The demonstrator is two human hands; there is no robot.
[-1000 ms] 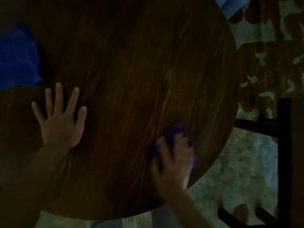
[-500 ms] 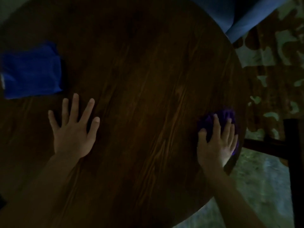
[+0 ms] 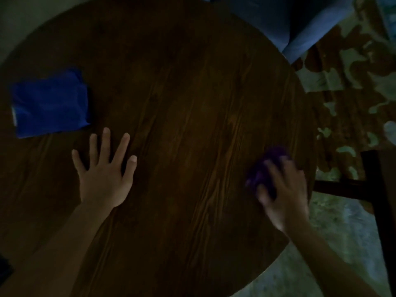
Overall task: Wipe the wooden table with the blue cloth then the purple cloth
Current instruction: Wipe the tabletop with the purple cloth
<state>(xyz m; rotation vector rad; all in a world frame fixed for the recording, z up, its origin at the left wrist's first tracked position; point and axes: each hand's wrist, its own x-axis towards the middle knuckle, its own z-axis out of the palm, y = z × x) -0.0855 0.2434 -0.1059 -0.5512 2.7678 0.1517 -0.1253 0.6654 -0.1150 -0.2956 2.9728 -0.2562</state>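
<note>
The round dark wooden table (image 3: 182, 108) fills most of the dim head view. A folded blue cloth (image 3: 50, 103) lies flat near its left edge, untouched. My left hand (image 3: 105, 174) rests palm down on the wood, fingers spread, just below and right of the blue cloth. My right hand (image 3: 282, 194) is blurred with motion and presses a bunched purple cloth (image 3: 267, 168) onto the table close to the right rim. Most of the purple cloth is hidden under my fingers.
A blue upholstered seat (image 3: 300, 24) stands beyond the table's far right edge. A dark wooden frame (image 3: 372, 189) stands to the right, over a patterned rug (image 3: 353, 99) and pale floor (image 3: 300, 264).
My right hand slid the purple cloth from the near edge out to the right rim, then back a little inward. The left hand stayed planted. The view shifted, showing more of the blue cloth.
</note>
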